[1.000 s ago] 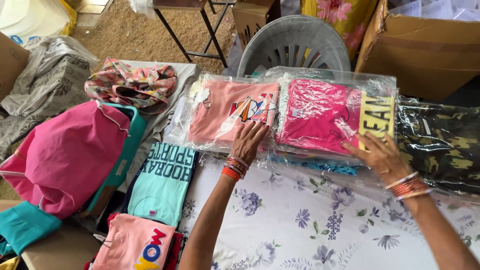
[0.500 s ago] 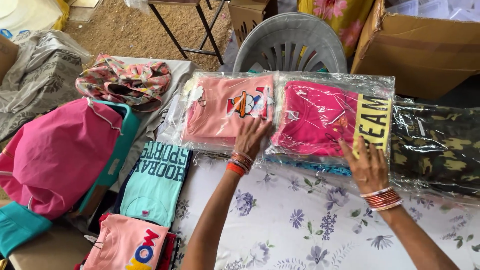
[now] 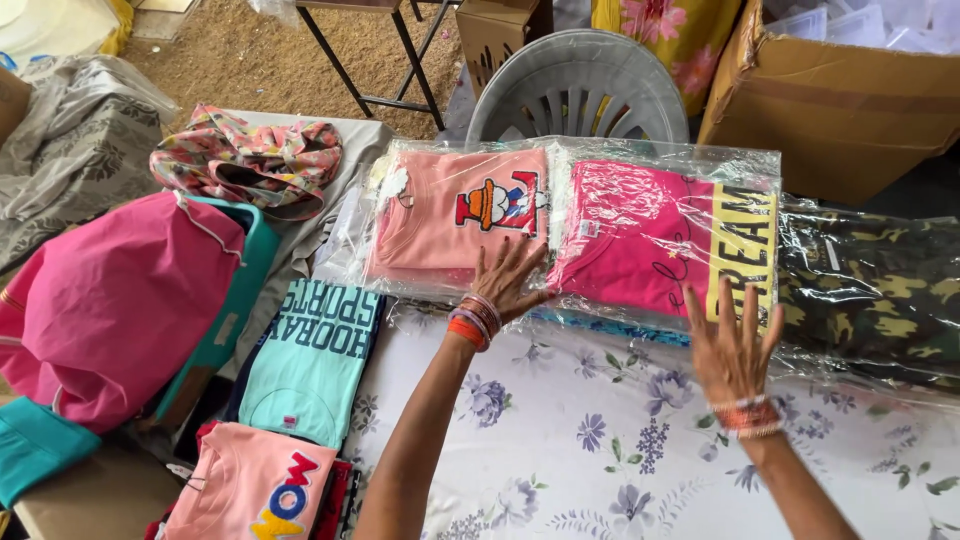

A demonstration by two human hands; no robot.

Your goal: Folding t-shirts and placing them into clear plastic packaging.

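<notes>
On the flowered tablecloth (image 3: pixel 600 440), her left hand (image 3: pixel 508 285) and right hand (image 3: pixel 733 345) lay flat, fingers spread, gripping nothing, on the bagged pink shirt (image 3: pixel 455 225) and magenta shirt (image 3: pixel 650 240); slick plastic could slide them askew.

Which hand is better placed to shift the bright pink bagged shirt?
Right. The right hand lies open at the bright pink bagged shirt; the left hand rests on the light pink bagged shirt beside it.

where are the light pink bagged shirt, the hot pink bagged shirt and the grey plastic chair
light pink shirt in clear plastic bag (image 3: pixel 440 225), head view, plain chest fabric
hot pink shirt in clear plastic bag (image 3: pixel 630 235), head view, front fabric
grey plastic chair (image 3: pixel 578 95), head view, slatted backrest
</notes>
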